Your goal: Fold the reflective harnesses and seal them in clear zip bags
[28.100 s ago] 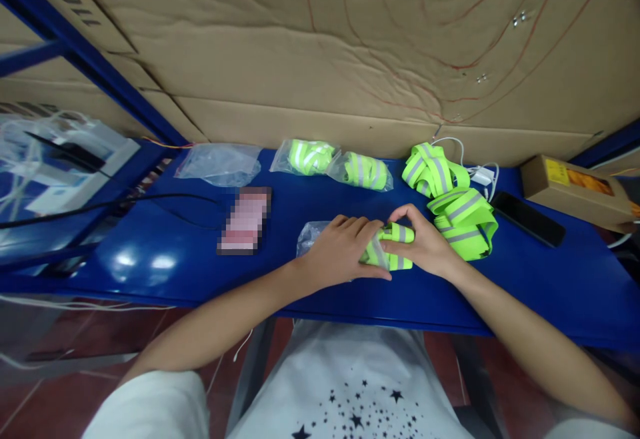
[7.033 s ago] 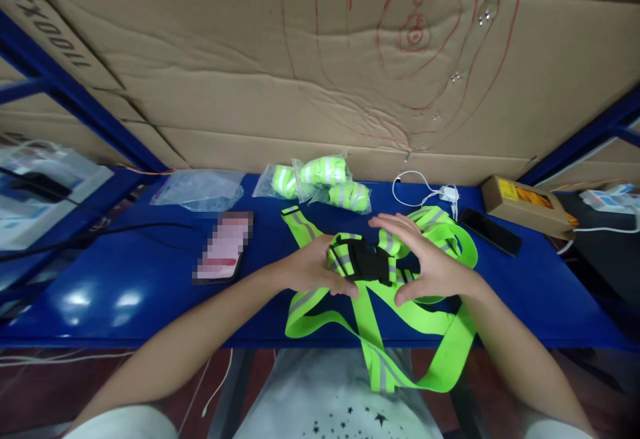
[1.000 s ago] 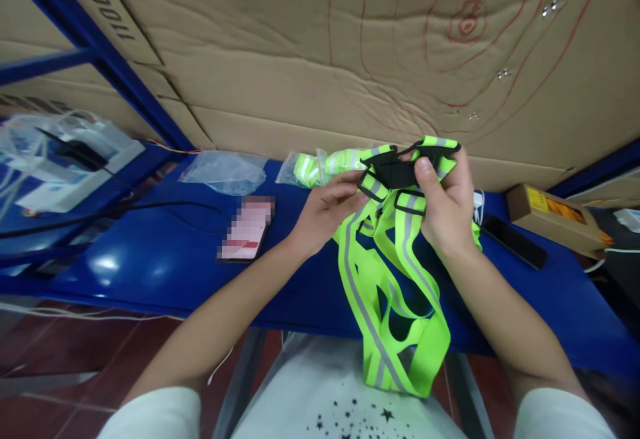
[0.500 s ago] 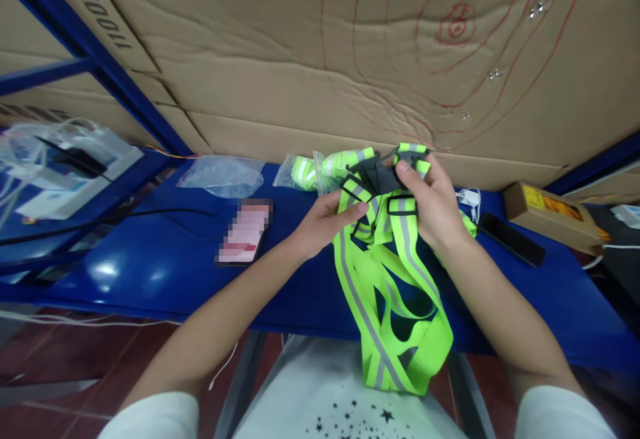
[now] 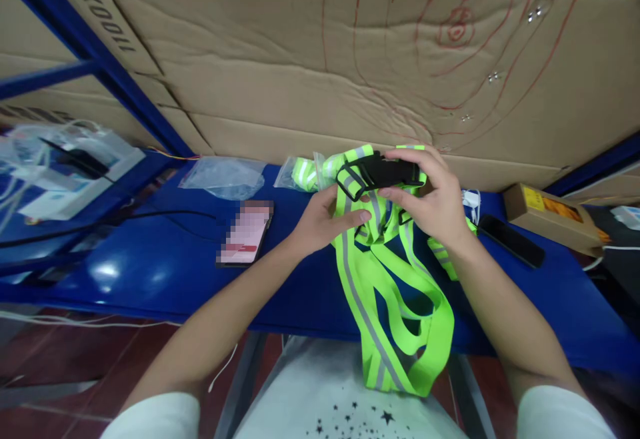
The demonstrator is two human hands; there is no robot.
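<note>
A neon-yellow reflective strap harness (image 5: 360,299) with grey stripes hangs in loops from my hands, over the table edge and down to the shirt. My left hand (image 5: 327,222) is closed on its webbing beside a black slider, thumb on top. At the upper end my right hand (image 5: 433,189) pinches the black plastic buckle (image 5: 390,171) between thumb and fingers. The two buckle parts sit together in line; whether they are latched I cannot tell. Behind my left hand lies a clear bag (image 5: 307,172) with another rolled yellow strap in it.
On the blue table (image 5: 165,246) lie a phone with a lit screen (image 5: 245,232), a flat plastic bag (image 5: 225,176) and a dark phone (image 5: 511,240). A small cardboard box (image 5: 553,216) stands at right, power strips (image 5: 80,172) at left. Cardboard (image 5: 260,59) walls the back.
The black buckle parts, apart before with a gap and cord-like piece showing, now line up as one dark piece. My right fingers have shifted over its top; my left hand stays nearly still.
</note>
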